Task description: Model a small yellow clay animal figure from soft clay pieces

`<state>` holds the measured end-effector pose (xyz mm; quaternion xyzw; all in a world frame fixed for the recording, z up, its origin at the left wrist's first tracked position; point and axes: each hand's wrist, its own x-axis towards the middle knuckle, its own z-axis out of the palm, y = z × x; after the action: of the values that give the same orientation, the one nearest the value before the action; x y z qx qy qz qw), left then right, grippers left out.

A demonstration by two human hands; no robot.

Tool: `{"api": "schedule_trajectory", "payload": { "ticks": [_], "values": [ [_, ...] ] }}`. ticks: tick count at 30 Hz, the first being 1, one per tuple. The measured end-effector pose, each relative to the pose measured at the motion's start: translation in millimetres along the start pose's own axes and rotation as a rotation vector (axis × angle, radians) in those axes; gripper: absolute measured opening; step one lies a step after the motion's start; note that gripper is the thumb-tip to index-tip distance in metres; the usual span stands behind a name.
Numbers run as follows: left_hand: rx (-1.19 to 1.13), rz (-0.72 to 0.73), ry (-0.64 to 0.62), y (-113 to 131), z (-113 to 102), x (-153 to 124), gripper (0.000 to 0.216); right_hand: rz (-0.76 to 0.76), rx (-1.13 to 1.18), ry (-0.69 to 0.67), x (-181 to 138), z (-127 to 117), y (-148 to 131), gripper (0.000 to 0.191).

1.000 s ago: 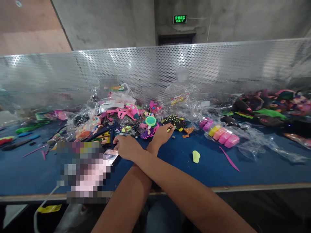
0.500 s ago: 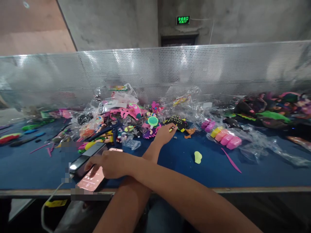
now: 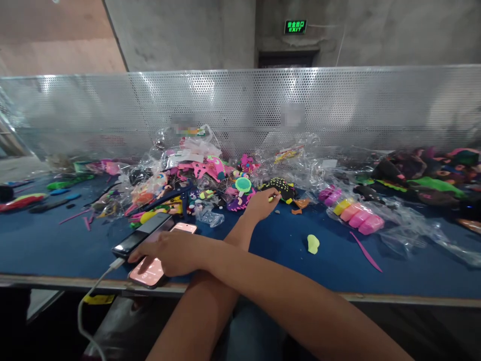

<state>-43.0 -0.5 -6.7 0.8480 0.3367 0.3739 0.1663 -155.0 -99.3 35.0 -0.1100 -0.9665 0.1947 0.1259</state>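
My forearms are crossed over the blue table (image 3: 270, 250). My right hand (image 3: 165, 253) reaches left and lies flat on a pink phone (image 3: 156, 265) at the front edge, fingers stretched out. A black phone (image 3: 141, 235) with a white cable (image 3: 90, 296) lies just beyond it. My left hand (image 3: 262, 203) reaches forward and right, its fingertips pinched on a small yellow-green piece (image 3: 270, 199). That piece touches a black clay figure with yellow dots (image 3: 280, 188).
A heap of colourful clay figures and clear plastic bags (image 3: 195, 175) lies along a perforated metal screen (image 3: 240, 105). A yellow-green clay lump (image 3: 312, 243), a pink stick (image 3: 366, 253) and bagged pink and yellow clay blocks (image 3: 355, 213) lie to the right. Dark figures (image 3: 421, 173) fill the far right.
My right hand has drawn back from the pile toward the front edge and settled on the pink phone. My left hand stays by the black dotted figure. The view has shifted a little.
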Motion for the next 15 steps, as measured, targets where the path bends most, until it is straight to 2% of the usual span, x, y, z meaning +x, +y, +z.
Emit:
{"api": "schedule_trajectory", "payload": {
  "ticks": [7, 11, 15],
  "values": [
    [0.019, -0.023, -0.020, 2, -2, 0, 0.025, -0.012, -0.038, -0.112, 3, 1, 0, 0.050],
    [0.005, -0.009, -0.024, 2, -1, 0, 0.026, 0.128, -0.250, -0.056, 2, -1, 4, 0.044],
    [0.030, -0.032, -0.026, 1, 0, 0, 0.026, 0.221, -0.196, 0.048, -5, -4, 10, 0.050]
  ]
}}
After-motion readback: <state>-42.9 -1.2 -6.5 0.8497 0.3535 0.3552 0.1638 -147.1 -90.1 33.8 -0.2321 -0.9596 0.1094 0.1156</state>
